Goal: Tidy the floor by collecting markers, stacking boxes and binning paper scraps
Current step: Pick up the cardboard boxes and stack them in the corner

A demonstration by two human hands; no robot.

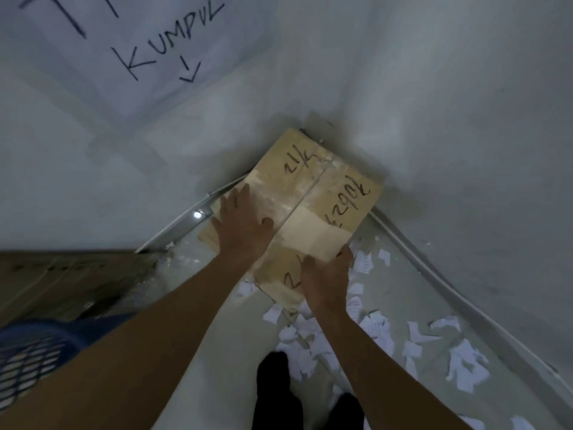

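Only 1 view, worn on the head, looks steeply down and forward into a room corner from just above the cardboard box, which sits mid-frame and close. The wall sheet appears up-left of the box, and the floor spreads below it.

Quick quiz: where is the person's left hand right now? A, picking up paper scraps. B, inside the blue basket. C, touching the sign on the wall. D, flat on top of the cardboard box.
D: the left hand lies flat, fingers spread, on the top face of the cardboard box in the corner.
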